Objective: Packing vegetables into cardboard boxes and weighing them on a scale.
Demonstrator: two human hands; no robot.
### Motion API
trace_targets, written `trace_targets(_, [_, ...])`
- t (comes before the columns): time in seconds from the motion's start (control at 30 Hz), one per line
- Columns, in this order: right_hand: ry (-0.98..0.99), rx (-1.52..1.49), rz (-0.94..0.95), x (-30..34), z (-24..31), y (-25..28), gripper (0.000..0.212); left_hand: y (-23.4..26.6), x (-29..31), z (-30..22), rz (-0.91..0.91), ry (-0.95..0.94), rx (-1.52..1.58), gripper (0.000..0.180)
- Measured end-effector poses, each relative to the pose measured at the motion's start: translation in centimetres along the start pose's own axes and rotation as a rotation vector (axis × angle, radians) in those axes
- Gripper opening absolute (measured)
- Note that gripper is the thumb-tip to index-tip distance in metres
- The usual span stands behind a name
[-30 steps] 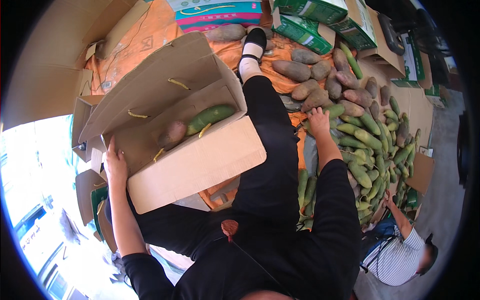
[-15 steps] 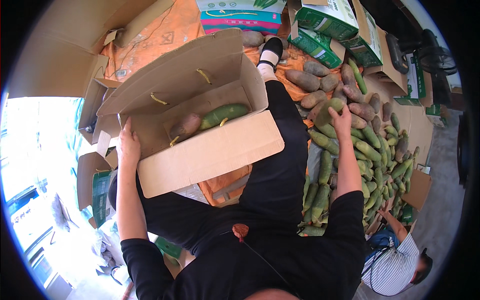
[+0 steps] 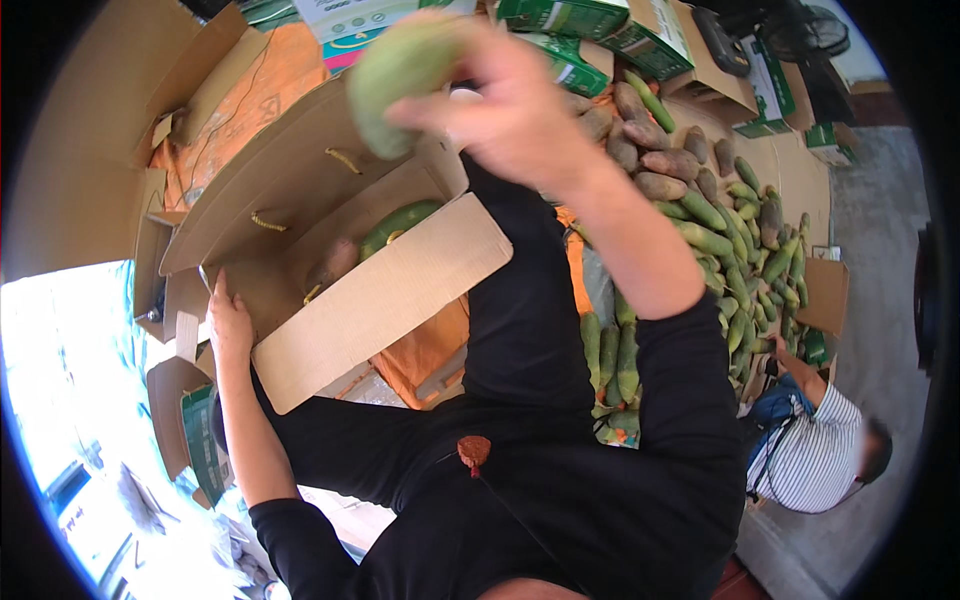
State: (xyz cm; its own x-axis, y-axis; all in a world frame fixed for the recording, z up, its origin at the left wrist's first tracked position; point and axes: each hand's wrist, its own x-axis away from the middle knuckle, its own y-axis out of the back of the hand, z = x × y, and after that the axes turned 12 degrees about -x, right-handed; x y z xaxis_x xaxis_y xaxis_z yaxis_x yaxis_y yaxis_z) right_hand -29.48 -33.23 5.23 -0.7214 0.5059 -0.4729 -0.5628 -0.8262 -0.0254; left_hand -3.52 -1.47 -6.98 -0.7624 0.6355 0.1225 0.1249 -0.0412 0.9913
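Observation:
My right hand (image 3: 510,105), smeared by motion, grips a green radish (image 3: 410,70) above the far rim of an open cardboard box (image 3: 385,300). The box sits tilted across my lap, its flaps spread and yellow cord handles (image 3: 342,160) showing. Inside lie a green radish (image 3: 398,225) and a reddish-brown one (image 3: 335,262), partly behind the near flap. My left hand (image 3: 231,322) holds the box by its left end, fingers along the wall. To the right spreads a big pile of green radishes (image 3: 740,240), with reddish-brown radishes (image 3: 670,163) at its far side.
Green and white cartons (image 3: 640,45) stand at the far side, near a black fan (image 3: 800,30). More open cartons (image 3: 205,440) are at the left. A co-worker in a striped shirt (image 3: 815,455) reaches into the pile at lower right. Orange sheeting (image 3: 240,110) covers the ground ahead.
My right hand has lifted the green radish off the pile and swung it left, over the box's far rim. My left hand stays on the box. The whole view has shifted.

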Motion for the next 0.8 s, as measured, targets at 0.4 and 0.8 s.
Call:
trace_targets(0.4, [-0.411,0.800,0.600,1.9,-7.6,-7.0,0.037,-0.8,-0.5,0.7,0.033,0.010,-0.005,0.052])
trace_targets(0.8, [-0.773,0.894,-0.267,19.2,-10.9,20.8,0.034,-1.6,-1.1,1.3,0.029,0.023,0.017,0.054])
